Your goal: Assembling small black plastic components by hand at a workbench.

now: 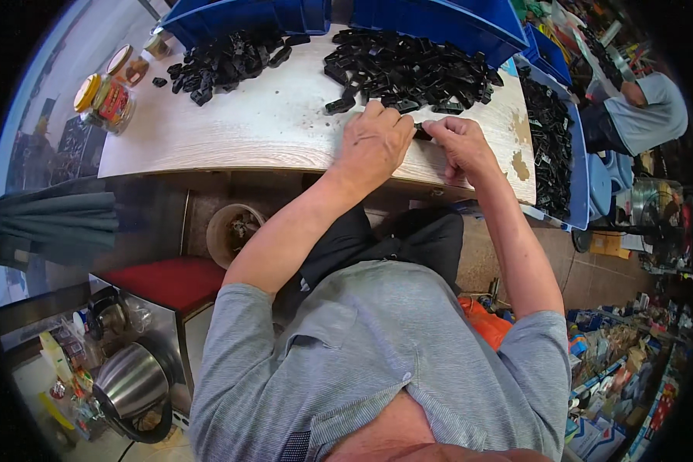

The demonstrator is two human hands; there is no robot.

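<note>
right hand [462, 143] pinches black part [422, 133], left hand [377, 138] curled, grip unclear; jar [102, 102] bears red label [116, 104]

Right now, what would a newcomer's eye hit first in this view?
The large heap of black pieces on the far right of the pale table, in front of a blue bin. Just nearer the person, the right grip has a small black piece at its fingertips. Lower left, a flat red surface stands out.

No readable text, jar label [116, 105] (red) too small
</note>
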